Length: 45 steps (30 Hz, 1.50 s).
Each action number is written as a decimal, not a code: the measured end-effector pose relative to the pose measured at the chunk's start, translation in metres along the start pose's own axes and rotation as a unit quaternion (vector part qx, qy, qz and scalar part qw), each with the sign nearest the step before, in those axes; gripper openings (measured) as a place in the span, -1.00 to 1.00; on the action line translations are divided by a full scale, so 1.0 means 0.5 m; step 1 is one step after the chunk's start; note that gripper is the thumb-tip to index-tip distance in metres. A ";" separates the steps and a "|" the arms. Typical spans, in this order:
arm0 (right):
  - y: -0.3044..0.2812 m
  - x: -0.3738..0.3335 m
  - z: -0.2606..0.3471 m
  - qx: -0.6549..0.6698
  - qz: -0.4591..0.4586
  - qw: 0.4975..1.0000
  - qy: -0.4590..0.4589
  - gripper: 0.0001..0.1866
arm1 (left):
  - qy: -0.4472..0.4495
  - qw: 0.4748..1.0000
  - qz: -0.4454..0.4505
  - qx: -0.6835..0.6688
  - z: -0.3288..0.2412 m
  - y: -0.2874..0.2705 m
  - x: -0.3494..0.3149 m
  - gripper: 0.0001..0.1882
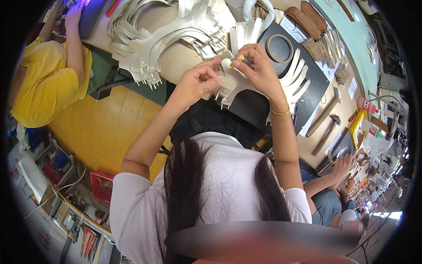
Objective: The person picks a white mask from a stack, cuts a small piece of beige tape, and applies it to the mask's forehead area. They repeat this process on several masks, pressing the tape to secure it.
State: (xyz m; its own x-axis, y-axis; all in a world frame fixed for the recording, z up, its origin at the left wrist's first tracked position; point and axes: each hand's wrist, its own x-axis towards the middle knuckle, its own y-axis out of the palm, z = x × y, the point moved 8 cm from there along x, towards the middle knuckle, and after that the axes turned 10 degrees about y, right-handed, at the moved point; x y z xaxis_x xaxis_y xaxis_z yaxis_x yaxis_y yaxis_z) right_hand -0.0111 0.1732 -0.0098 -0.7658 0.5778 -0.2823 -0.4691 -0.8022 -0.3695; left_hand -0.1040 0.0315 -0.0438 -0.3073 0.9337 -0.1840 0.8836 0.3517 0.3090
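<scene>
Left hand (pixel 197 83): pinching pale rounded tab (pixel 227 83) | Right hand (pixel 258 66): grasping small yellowish piece (pixel 240 58) | Step: seemingly hand-working the tab | Next: likely calls for steady left grip

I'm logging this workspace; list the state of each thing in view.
Left hand, closed on a pale piece.
Right hand, pinching a small yellow piece.
Pale strips, stacked, overlapping.
Round ring, lying flat.
Hammers, lying down, unheld.
Red bin, open, contents unclear.
Brown pieces, lying together.
</scene>
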 end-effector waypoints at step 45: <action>0.016 -0.006 -0.001 -0.004 -0.045 0.996 -0.071 -0.83 | -0.035 0.994 0.003 0.106 0.013 0.033 0.012 -0.82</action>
State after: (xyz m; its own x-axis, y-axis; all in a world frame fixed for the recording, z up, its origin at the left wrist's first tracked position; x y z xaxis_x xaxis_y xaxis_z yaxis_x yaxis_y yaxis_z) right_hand -0.0121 0.1652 -0.0123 -0.7759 0.6194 -0.1199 -0.5351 -0.7467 -0.3950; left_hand -0.0891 0.0424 -0.0459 -0.2821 0.9263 -0.2496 0.9424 0.3163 0.1086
